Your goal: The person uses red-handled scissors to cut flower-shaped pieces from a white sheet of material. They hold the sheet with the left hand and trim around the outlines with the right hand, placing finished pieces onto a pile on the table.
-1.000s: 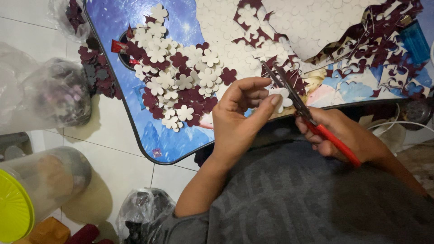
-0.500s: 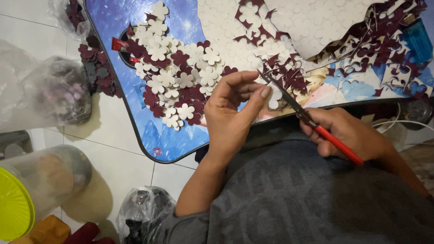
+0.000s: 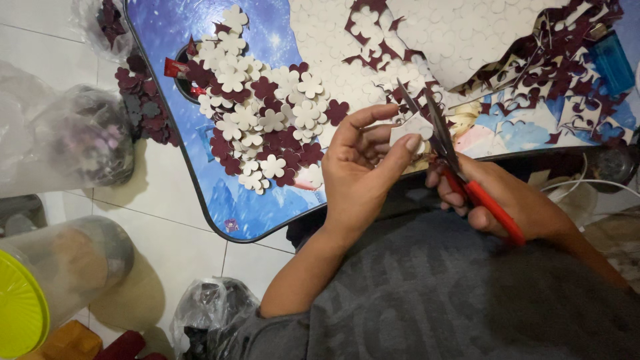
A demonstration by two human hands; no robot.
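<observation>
Left hand pinches white piece; right hand grips scissors, blades apart. Many flowers cut; uncut sheet remains.

The person wears a dark grey top of heathered, slightly flecked knit, filling the picture from about 5 o'clock round to 7 o'clock. Faint paler lettering or a print runs across the cloth near the middle of the bottom edge, too blurred to make out. The left sleeve ends short, near the elbow, its edge sitting at roughly 7 o'clock; the forearm below it is bare. The right forearm is bare too as far as it shows. The left hand and the right hand carry no glove; no ring, watch or bracelet shows. The fingers have short, plain nails without polish
</observation>
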